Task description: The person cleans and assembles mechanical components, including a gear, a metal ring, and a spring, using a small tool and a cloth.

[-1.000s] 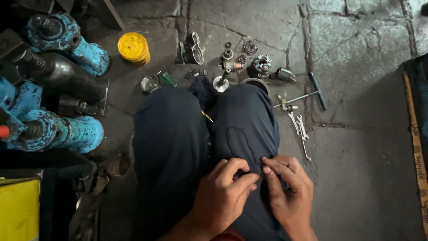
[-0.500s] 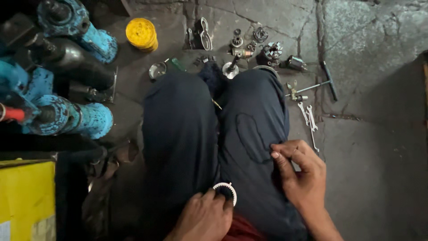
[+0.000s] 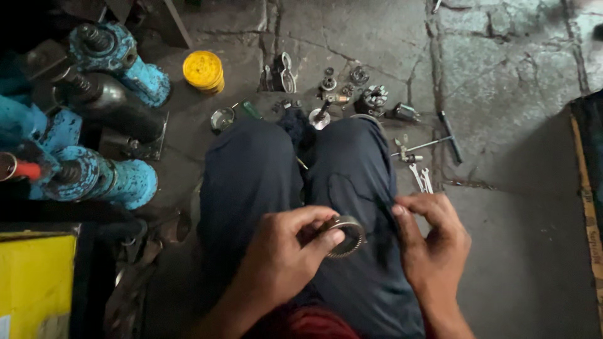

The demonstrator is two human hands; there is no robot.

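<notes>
My left hand (image 3: 286, 254) pinches a round metal bearing ring (image 3: 347, 236) between thumb and fingers, held above my lap. My right hand (image 3: 433, 242) rests on my right thigh, fingers curled onto the dark trouser cloth (image 3: 352, 176), just right of the ring and not touching it. My knees point away from me toward a scatter of small metal parts (image 3: 370, 97) on the stone floor.
Blue-painted machines (image 3: 107, 176) and a dark cylinder (image 3: 119, 113) stand at the left. A yellow round tin (image 3: 203, 71) lies ahead, with a T-handle wrench (image 3: 433, 143) and spanners (image 3: 422, 180) at the right. A yellow box (image 3: 34, 285) sits at lower left.
Both hands were together on my right thigh a second ago. My left hand came away with the ring and has raised it toward the middle; my right hand stays on the thigh.
</notes>
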